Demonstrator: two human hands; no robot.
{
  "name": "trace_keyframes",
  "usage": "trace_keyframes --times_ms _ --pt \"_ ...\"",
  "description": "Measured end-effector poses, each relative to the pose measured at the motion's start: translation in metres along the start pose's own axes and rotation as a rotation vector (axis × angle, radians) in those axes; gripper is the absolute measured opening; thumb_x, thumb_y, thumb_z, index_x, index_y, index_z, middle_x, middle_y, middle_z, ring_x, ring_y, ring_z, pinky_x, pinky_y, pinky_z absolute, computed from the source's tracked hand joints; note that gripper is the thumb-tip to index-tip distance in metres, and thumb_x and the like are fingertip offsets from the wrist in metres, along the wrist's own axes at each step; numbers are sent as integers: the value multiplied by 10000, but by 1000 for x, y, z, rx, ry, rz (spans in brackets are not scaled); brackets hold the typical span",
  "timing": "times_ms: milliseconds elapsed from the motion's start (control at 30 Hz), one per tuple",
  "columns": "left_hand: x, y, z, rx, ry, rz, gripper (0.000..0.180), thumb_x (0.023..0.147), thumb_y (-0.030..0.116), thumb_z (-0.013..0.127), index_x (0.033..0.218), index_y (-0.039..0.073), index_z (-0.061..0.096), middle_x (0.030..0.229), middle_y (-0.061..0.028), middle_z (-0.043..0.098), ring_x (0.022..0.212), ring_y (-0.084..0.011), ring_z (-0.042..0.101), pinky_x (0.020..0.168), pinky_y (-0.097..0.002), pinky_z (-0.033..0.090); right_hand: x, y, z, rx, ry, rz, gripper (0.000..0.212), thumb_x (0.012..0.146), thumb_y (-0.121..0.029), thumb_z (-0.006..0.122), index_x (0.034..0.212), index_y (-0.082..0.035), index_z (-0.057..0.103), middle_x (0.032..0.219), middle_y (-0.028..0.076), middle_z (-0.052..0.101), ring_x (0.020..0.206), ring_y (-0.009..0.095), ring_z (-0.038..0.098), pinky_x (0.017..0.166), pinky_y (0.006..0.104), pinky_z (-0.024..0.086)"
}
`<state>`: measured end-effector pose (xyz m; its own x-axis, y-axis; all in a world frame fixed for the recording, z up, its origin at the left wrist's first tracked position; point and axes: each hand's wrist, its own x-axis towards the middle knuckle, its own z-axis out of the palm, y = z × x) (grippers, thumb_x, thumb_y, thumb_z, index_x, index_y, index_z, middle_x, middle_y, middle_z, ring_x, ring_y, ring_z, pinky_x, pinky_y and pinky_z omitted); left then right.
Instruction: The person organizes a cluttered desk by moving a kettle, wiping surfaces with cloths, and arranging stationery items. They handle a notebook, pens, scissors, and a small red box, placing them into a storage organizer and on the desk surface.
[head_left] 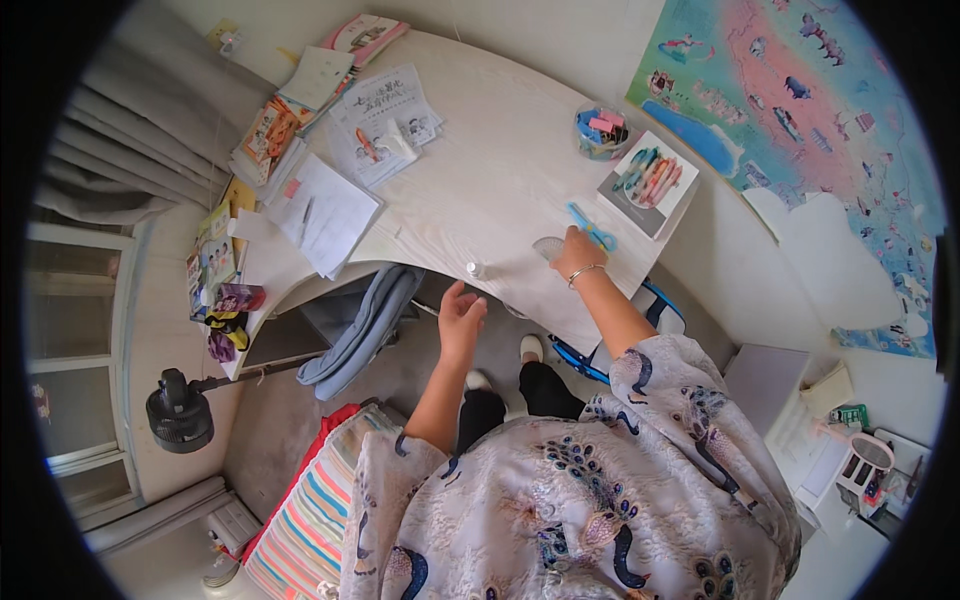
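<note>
My right hand (578,252) reaches over the right part of the desk, its fingers closed on a small clear half-round protractor (547,246). Just beyond that hand lies a pair of light blue scissors (592,227). My left hand (462,316) hangs just off the desk's front edge, fingers loosely apart with nothing in them. Nearest to it, a small white round object (475,269), perhaps a bottle or cap, stands on the desk by the edge.
A pale curved desk (480,130) spans the view. At its right are a clear tub of stationery (601,132) and a box with pens (648,185). Papers (322,215), books (318,78) and a stapler-like white item (399,140) lie left. A grey-blue chair (362,335) stands below.
</note>
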<state>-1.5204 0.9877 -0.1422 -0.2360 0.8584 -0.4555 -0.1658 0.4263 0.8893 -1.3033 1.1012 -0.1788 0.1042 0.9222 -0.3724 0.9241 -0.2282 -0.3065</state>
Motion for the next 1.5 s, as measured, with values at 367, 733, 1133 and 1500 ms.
trace_keyframes --times_ms 367,733,1133,1500 --pt "70 -20 19 521 39 380 340 765 122 701 1076 44 591 975 -81 513 742 -144 530 678 -269 467 11 18 18 134 126 -23 352 695 -181 706 962 -42 523 877 143 616 812 301 628 664 389 502" --pt "89 69 52 -31 -504 -33 411 873 254 608 1191 11 512 820 -12 566 680 -79 525 565 -210 405 17 86 -1 550 448 -5 176 735 -82 659 887 -37 582 787 130 626 744 265 623 666 355 493" --pt "101 86 47 -275 -535 -232 288 879 326 598 999 64 586 741 2 532 577 -80 483 511 -214 394 -5 57 -5 266 336 93 261 768 -200 647 979 -71 565 998 140 569 883 309 586 717 391 484" --pt "96 108 60 -208 -517 -162 307 891 334 575 1024 58 591 760 -2 538 607 -86 491 517 -215 393 -42 -57 -60 1070 62 -405 312 782 -146 701 1011 10 558 819 60 635 676 100 577 625 232 478"
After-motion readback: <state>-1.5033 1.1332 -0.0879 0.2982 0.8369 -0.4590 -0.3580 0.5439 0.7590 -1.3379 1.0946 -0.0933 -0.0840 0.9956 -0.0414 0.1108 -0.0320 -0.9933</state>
